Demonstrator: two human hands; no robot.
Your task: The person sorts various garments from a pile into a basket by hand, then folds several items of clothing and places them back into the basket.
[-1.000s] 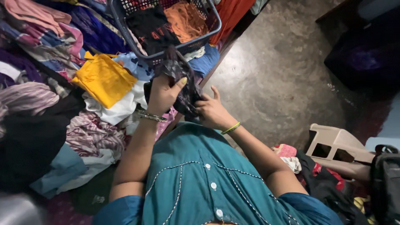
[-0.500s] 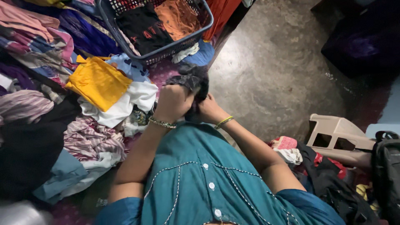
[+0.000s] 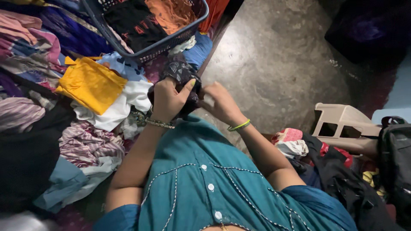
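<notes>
Nearest the camera, at six o'clock, is the person's teal buttoned top (image 3: 205, 179), with both forearms reaching up from it toward the middle of the view. The left hand (image 3: 169, 99), a beaded bracelet at its wrist, is clenched around a dark patterned cloth (image 3: 180, 73), thumb pressed up along its right edge. The right hand (image 3: 220, 105), with a green band at the wrist, meets it from the three o'clock side, its fingers pinching the same cloth low on its right. The cloth is bunched between the two hands, just above the chest, its upper end rising toward twelve o'clock.

At nine o'clock from the hands lies a heap of clothes: a white garment (image 3: 124, 105) just beside the left hand, a yellow garment (image 3: 90, 83) on top of it, and a striped pinkish cloth (image 3: 90, 143) nearer the body. At four o'clock, low on the right, stand a beige plastic stool (image 3: 342, 126) on its side and a black bag (image 3: 394, 149).

Farther off, at eleven o'clock, a dark blue laundry basket (image 3: 171, 40) holds black and orange clothes. At one o'clock spreads the bare grey floor (image 3: 278, 55).
</notes>
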